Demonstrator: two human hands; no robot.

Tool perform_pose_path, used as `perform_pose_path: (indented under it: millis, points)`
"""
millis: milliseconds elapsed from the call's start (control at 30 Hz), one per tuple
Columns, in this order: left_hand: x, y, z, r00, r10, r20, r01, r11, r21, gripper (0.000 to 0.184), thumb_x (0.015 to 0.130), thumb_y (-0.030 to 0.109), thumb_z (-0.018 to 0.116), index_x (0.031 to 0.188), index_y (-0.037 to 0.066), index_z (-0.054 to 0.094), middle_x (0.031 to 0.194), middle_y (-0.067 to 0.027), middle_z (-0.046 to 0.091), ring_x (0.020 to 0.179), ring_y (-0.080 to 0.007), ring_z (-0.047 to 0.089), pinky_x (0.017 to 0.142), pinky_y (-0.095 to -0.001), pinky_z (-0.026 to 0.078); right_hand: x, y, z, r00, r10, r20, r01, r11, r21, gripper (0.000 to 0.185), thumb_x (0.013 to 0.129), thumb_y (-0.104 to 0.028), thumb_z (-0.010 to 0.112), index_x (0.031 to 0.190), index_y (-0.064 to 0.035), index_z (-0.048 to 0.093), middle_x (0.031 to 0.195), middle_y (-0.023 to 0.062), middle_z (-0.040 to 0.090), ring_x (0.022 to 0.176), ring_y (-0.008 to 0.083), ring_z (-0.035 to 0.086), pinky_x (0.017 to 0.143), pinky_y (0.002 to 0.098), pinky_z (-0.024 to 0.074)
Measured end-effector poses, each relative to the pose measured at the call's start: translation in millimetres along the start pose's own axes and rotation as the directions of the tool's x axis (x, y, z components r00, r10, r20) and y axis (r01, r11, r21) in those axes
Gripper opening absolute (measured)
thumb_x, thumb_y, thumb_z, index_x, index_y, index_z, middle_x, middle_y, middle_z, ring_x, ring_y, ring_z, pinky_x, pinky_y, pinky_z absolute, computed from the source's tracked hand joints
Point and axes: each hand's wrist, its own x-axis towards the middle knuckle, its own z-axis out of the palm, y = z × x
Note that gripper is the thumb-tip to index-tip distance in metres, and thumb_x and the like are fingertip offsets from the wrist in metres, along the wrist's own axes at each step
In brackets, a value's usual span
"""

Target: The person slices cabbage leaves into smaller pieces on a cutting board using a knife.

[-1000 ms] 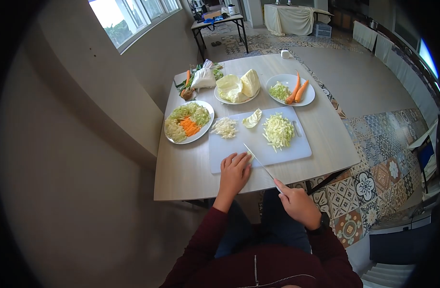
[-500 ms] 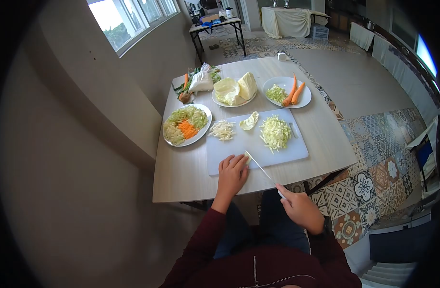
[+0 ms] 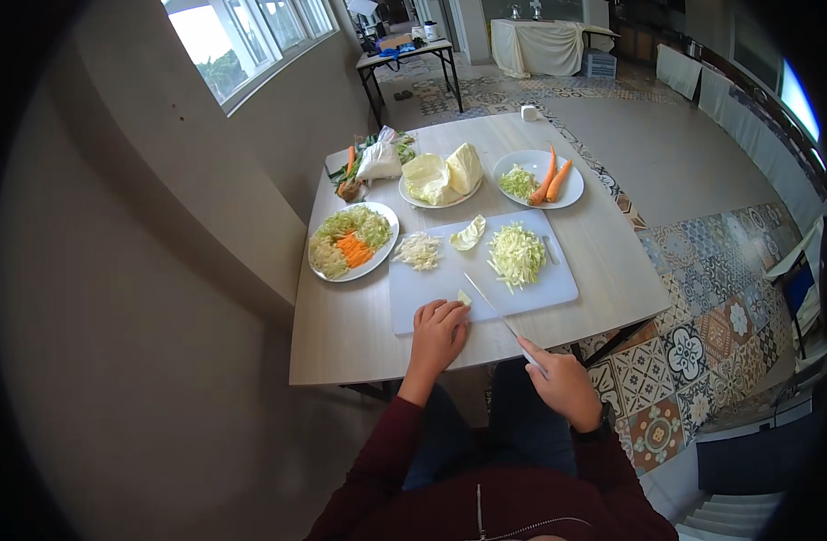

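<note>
- The right hand (image 3: 562,388) is closed round the handle of the knife (image 3: 492,304), its blade slanting forward and leftward over the board.
- The left hand (image 3: 440,338) lies with fingers bent and close together at the board's near edge, apparently pinning a small pale piece (image 3: 464,297), perhaps cabbage, that shows beyond the fingertips; how firmly it presses, I cannot tell.
- The blade is just beside that piece; whether it touches the piece or the board is unclear. Slicing seems the step in hand, with the knife between strokes or starting one.
- A cut from here would call for the piece held steady, the fingertips tucked back, and the edge lined up with its exposed end.
- The white cutting board (image 3: 413,296) also bears a heap of shredded cabbage (image 3: 517,255) at right, thin white strips (image 3: 419,252) at left, and a curved cabbage leaf (image 3: 468,233) between them.
- Left of the board, an oval plate (image 3: 379,259) carries pale shreds around orange carrot strips (image 3: 354,250).
- Beyond the board, a cabbage wedge (image 3: 465,169) sits on a middle plate (image 3: 440,205); two carrots (image 3: 547,179) lie beside shreds on the right-hand plate (image 3: 568,196).
</note>
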Motion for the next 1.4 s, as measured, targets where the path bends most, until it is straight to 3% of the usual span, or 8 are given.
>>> perform_pose_path:
  millis: [200, 500, 900, 1400]
  points:
    - [-2, -3, 5, 0.999, -0.032, -0.039, 0.032, 0.999, 0.003, 0.033, 0.085, 0.011, 0.070, 0.117, 0.010, 0.069, 0.123, -0.0057, 0.068, 0.118, -0.0307, 0.058, 0.104, -0.0446, 0.040, 1, 2, 0, 1.000, -0.026, -0.011, 0.027, 0.999, 0.044, 0.050, 0.094, -0.017, 0.060, 0.143, -0.0174, 0.057, 0.088, 0.0233, 0.069, 0.081, 0.0432, 0.066, 0.075, 0.0522, 0.0523]
    - [-3, -5, 6, 0.993, -0.092, 0.070, 0.091, 0.996, 0.011, 0.031, 0.089, 0.016, 0.068, 0.120, 0.012, 0.068, 0.131, -0.0062, 0.066, 0.133, -0.0340, 0.052, 0.114, -0.0533, 0.033, 2, -8, -4, 0.998, -0.053, 0.026, 0.049, 0.990, 0.130, 0.047, 0.094, -0.015, 0.059, 0.141, -0.0131, 0.058, 0.089, 0.0244, 0.069, 0.081, 0.0436, 0.066, 0.075, 0.0507, 0.0526]
    - [-4, -4, 6, 0.992, -0.102, 0.076, 0.102, 0.995, 0.007, 0.032, 0.090, 0.017, 0.068, 0.121, 0.014, 0.068, 0.134, -0.0060, 0.065, 0.133, -0.0350, 0.052, 0.115, -0.0549, 0.032, 2, -6, -2, 0.997, -0.054, 0.056, 0.046, 0.991, 0.128, 0.047, 0.095, -0.015, 0.059, 0.142, -0.0130, 0.057, 0.089, 0.0255, 0.068, 0.081, 0.0446, 0.066, 0.076, 0.0513, 0.0527]
    - [-3, -3, 6, 0.990, -0.118, 0.071, 0.118, 0.993, 0.001, 0.032, 0.089, 0.017, 0.068, 0.121, 0.013, 0.068, 0.132, -0.0059, 0.066, 0.131, -0.0343, 0.053, 0.113, -0.0535, 0.034, -6, -23, -45, 0.944, 0.160, 0.288, -0.203, 0.971, 0.126, 0.046, 0.097, -0.015, 0.056, 0.142, -0.0118, 0.057, 0.088, 0.0306, 0.065, 0.079, 0.0463, 0.065, 0.072, 0.0480, 0.0514]
